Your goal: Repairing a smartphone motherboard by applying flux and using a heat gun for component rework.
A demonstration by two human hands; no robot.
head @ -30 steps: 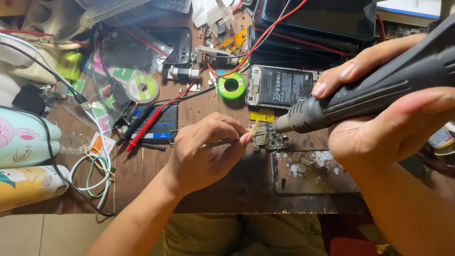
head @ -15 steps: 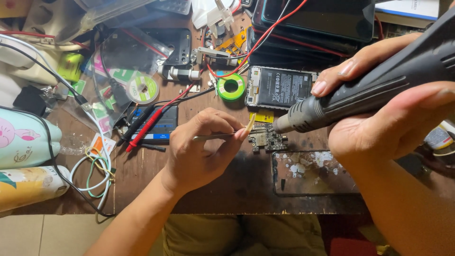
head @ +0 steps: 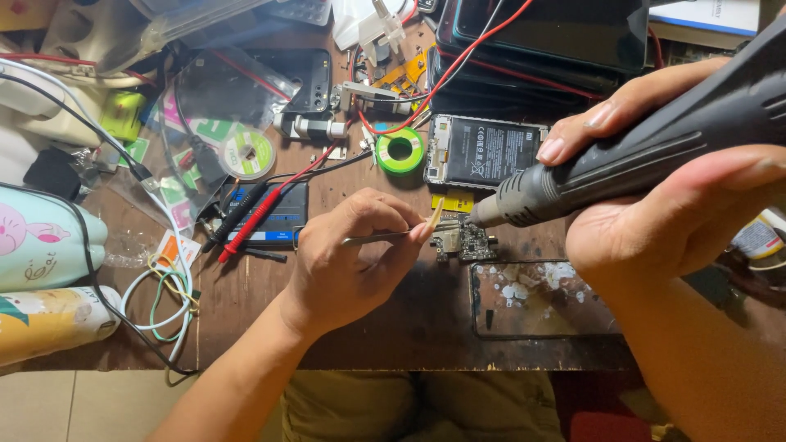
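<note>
Head cam: both your hands are over a cluttered wooden bench (head: 409, 327). Your left hand (head: 348, 266) has fingers pressed together, pinching 1 pair of metal tweezers (head: 377, 239); its tips sit by your fingertips w/ a thin yellowish flex strip (head: 436, 211) standing up there. Just right of that, 1 small circuit board (head: 463, 243) lies flat on the bench, below the nozzle end. Your right hand (head: 655, 205) is wrapped tight round 1 dark grey hot-air handpiece (head: 639, 151), tilted, nozzle pointing down-left, tip just above the board, can't tell if touching.

Around them: 1 opened phone (head: 483, 151) w/ battery showing, just behind the board; 1 green solder-wick reel (head: 399, 150) left of it; 1 white tape roll (head: 246, 154) further left; 2 probes, 1 red (head: 254, 229) & 1 black (head: 237, 214), lying across a blue-black meter (head: 282, 221); 1 dirty glass panel (head: 540, 299) near the bench edge; 2 bottles (head: 41, 278) at far left; coiled wires (head: 164, 295) beside them
</note>
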